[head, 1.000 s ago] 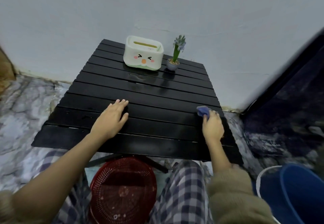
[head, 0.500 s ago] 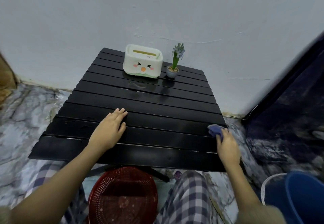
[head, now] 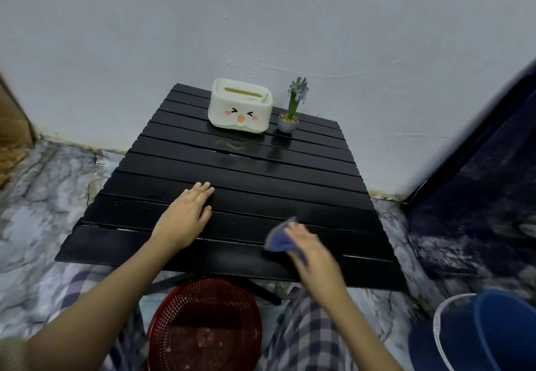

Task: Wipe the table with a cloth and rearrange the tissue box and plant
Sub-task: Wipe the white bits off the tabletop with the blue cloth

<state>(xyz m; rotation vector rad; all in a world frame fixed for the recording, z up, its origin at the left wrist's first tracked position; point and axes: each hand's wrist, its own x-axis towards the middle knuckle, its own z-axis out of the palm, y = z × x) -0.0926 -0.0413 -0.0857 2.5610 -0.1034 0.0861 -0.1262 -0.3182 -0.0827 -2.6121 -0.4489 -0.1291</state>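
A low black slatted table (head: 237,167) stands against the wall. At its far edge sits a white tissue box (head: 240,106) with a cartoon face, and just right of it a small potted plant (head: 291,109) with a purple flower. My left hand (head: 185,217) lies flat on the near slats, fingers together, holding nothing. My right hand (head: 307,247), blurred by motion, presses a blue cloth (head: 278,238) onto the near slats right of centre.
A red plastic basket (head: 206,327) sits on the floor under the table's near edge, between my checked trouser legs. A blue bucket (head: 493,333) stands at the lower right. A dark panel (head: 478,144) leans at the right. The floor is marbled grey.
My right hand has swept the cloth from the table's right edge toward the near middle. My left hand has stayed in place on the slats. The view has tilted slightly.
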